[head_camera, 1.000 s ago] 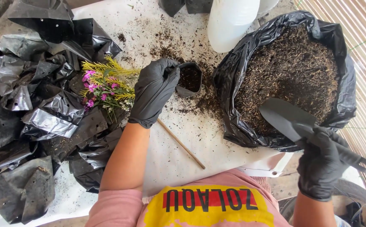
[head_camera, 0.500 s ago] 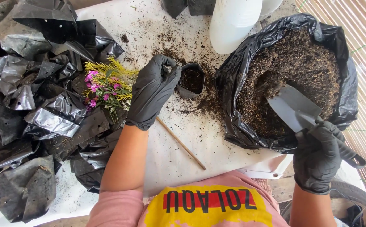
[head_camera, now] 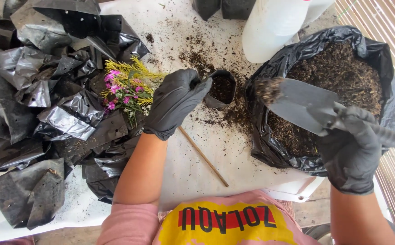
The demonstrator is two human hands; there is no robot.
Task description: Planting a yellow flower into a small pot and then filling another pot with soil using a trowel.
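Your left hand (head_camera: pixel 174 102) pinches the rim of the small black grow bag (head_camera: pixel 220 88) so its mouth stays open on the counter (head_camera: pixel 193 154). Your right hand (head_camera: pixel 349 152) grips the grey trowel (head_camera: pixel 297 104), soil heaped on its tip, between the big black soil sack (head_camera: pixel 324 90) and that bag. A plain white bottle (head_camera: pixel 272 29) stands behind; crumpled black bags (head_camera: pixel 38 90) pile at left beside a pink-flowered sprig (head_camera: pixel 125 88).

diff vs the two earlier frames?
The right hand dug the trowel into the soil bag, then lifted it out leftward, soil on its tip, toward the small pot. The left hand still holds that pot's rim. Flowers and stick unchanged.
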